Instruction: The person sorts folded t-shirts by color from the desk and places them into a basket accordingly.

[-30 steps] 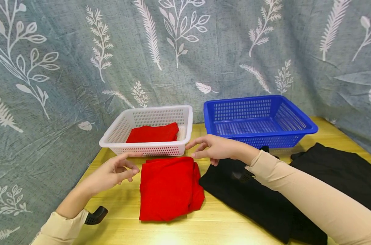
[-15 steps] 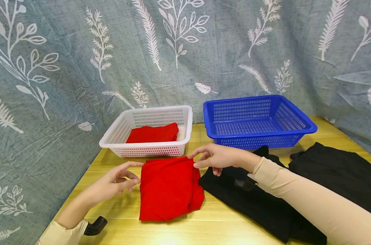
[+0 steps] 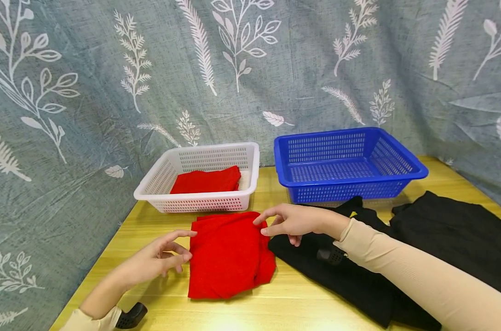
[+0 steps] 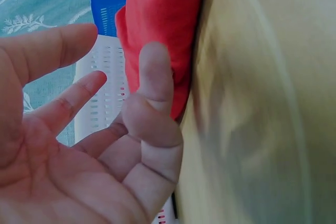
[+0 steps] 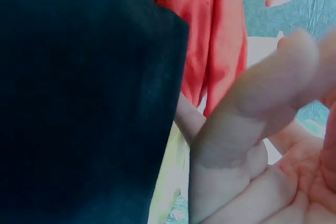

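Note:
A folded red garment [image 3: 227,259] lies on the wooden table between the two hands. At its left edge is the left hand [image 3: 159,257], palm turned inward and fingers loosely bent with nothing in them. The right hand [image 3: 293,221] reaches over the garment's upper right corner, forefinger extended and other fingers bent, also holding nothing. In the left wrist view the red fabric [image 4: 163,9] shows just beyond the fingers. Black fabric [image 5: 79,103] fills the left of the right wrist view, beside the right hand's bent fingers.
Behind the red garment stands a white basket [image 3: 192,196] with folded red cloth [image 3: 209,180] inside. A blue basket [image 3: 358,181] is to its right. Black garments [image 3: 345,276] lie under the right forearm, with more black cloth [image 3: 453,225] farther right. A patterned curtain [image 3: 233,115] hangs behind.
Both hands have come down and nearer to the person, the left to the red garment's left edge, the right over its upper right corner. The red garment has stayed in place.

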Demonstrator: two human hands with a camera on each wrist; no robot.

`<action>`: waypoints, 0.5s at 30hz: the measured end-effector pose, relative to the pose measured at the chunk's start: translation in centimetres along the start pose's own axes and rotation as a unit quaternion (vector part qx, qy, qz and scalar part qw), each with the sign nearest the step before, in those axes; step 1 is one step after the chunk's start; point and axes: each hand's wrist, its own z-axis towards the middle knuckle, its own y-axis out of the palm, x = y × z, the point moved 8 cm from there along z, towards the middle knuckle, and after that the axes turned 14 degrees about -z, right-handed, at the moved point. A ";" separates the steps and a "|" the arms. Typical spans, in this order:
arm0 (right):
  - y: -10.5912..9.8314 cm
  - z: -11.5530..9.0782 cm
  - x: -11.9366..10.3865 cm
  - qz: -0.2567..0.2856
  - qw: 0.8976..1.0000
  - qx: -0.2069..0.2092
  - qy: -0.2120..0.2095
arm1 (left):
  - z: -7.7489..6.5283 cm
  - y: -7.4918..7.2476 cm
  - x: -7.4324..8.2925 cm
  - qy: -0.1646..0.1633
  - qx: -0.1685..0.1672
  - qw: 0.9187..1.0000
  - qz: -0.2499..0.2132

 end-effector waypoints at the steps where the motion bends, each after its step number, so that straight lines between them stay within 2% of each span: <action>1: 0.1 0.1 0.0 -0.003 1.000 0.000 0.001 | 0.0 0.0 -0.1 -0.002 0.000 1.000 0.000; 6: 0.4 0.2 -0.1 -0.006 1.000 0.003 0.004 | -0.2 0.3 -0.6 -0.009 -0.004 1.000 -0.008; 15: 1.2 0.8 -0.6 0.008 1.000 -0.003 -0.002 | 0.1 1.1 -1.4 -0.027 -0.028 0.997 -0.074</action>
